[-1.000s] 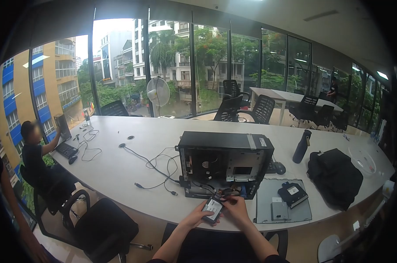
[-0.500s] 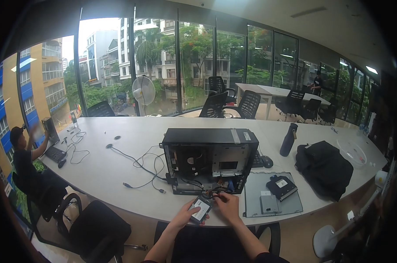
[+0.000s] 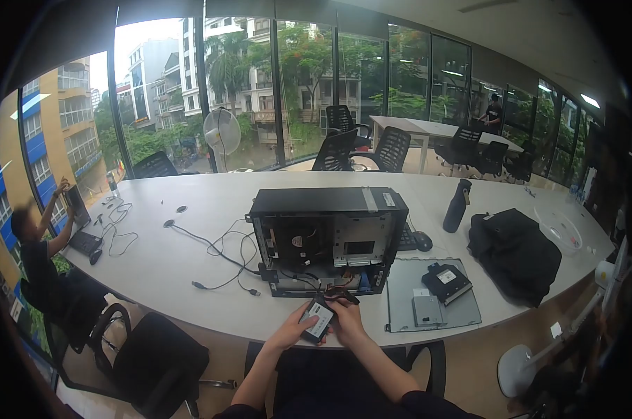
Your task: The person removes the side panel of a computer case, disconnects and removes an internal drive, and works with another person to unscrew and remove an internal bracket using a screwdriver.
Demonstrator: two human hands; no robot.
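Observation:
An open black computer case [image 3: 326,237] lies on its side on the white table, its inner bays facing me. In front of its lower edge, my left hand [image 3: 291,328] is closed round a small drive with a white label [image 3: 318,320]. My right hand [image 3: 347,322] is closed at the drive's right side, by dark cables [image 3: 342,296] that run out of the case. Its fingertips are partly hidden among the cables. On the right lies a grey side panel [image 3: 395,293], with a black optical drive [image 3: 447,281] and a metal bracket [image 3: 427,311] on it.
A dark bottle [image 3: 456,207], black cloth bundle [image 3: 515,255] and mouse [image 3: 422,241] are on the right. Loose cables [image 3: 221,253] lie left of the case. At the far left a seated person [image 3: 40,244] handles another device. Another person [image 3: 494,114] stands far back.
The view has shifted, so the case sits further left and higher. My right hand has moved down, closer beside the drive. The seated person's raised hand has gone up to the device's top.

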